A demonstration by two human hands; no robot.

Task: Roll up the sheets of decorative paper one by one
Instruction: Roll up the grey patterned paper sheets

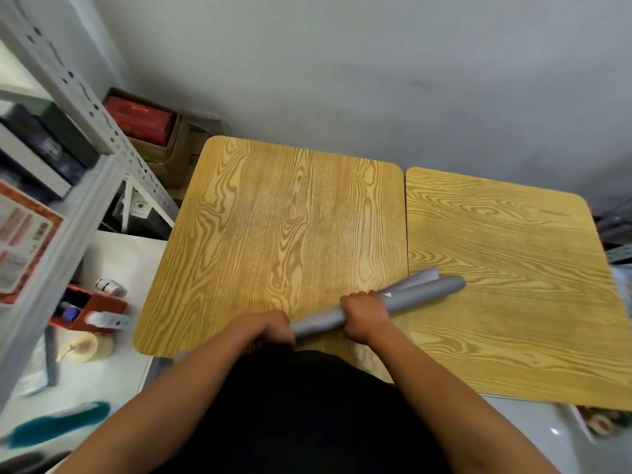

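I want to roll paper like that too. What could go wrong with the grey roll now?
1. A loose flap sticks out near the far end of the roll, so it might spring open unless it is tucked in.
2. Both hands, left and right, grip the near half only, so the far end could loosen or roll unevenly.
3. A tight squeeze might crease the paper.

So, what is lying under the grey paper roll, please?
Under the grey paper roll are two wooden tabletops, and the roll crosses the gap between them. The left hand and right hand grip it, covering parts of it. No other sheet shows beneath.
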